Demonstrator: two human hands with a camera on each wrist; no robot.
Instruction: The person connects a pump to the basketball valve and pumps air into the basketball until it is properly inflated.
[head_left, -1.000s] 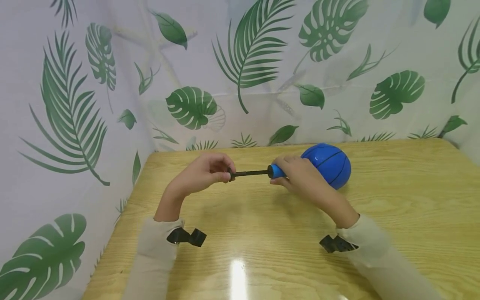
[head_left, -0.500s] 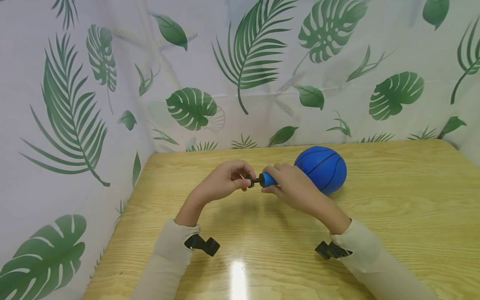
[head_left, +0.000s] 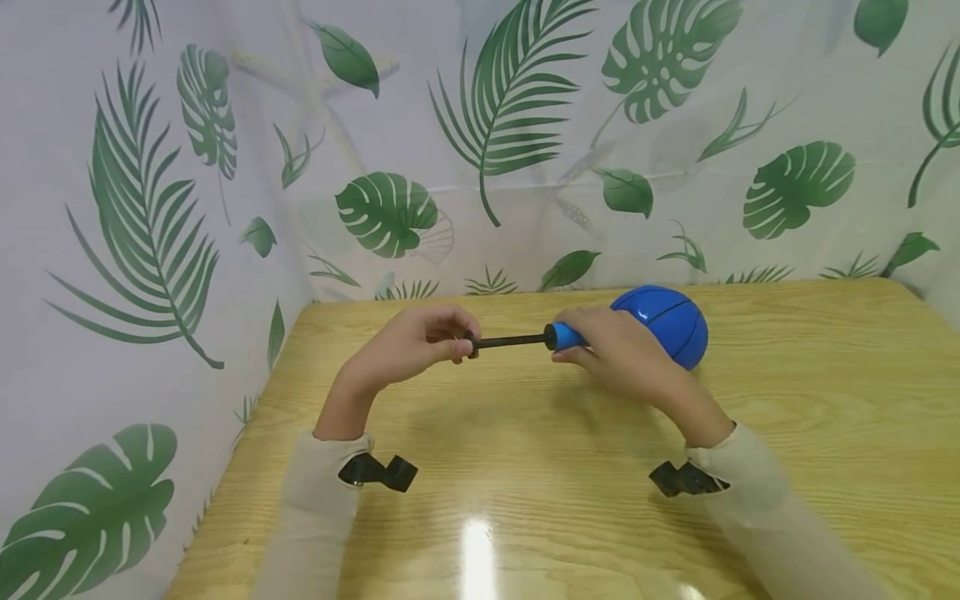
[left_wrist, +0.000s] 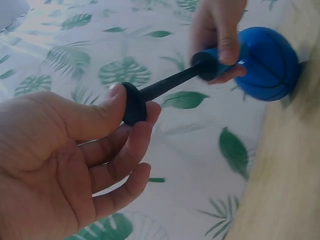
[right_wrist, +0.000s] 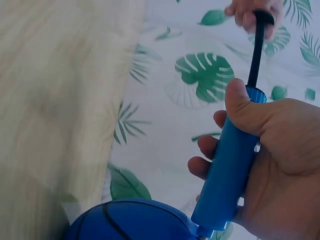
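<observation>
Blue is the colour of the pump barrel (head_left: 564, 336) that your right hand (head_left: 622, 354) wraps in the head view, with the blue ball (head_left: 667, 321) touching the far side of that grip and resting on the wooden worktop (head_left: 525, 467). Your left hand (head_left: 408, 346) pinches the black handle knob (head_left: 468, 343) at the end of the black rod (head_left: 510, 340), which is drawn out between your two hands, above the worktop. From the left wrist, your left hand (left_wrist: 65, 165) has its thumb and curled fingers closed round the knob (left_wrist: 132, 104), and the rod (left_wrist: 167, 85) runs away from this grip to the barrel (left_wrist: 215, 65) in your other hand, with the ball (left_wrist: 270, 62) just beyond. From the right wrist, your right hand (right_wrist: 270, 150) has its thumb and fingers curled tight round the barrel (right_wrist: 232, 165); the ball (right_wrist: 132, 220) sits right below this grip, at the barrel's lower end, and the rod (right_wrist: 256, 55) rises from the barrel's top to your left hand (right_wrist: 252, 12).
</observation>
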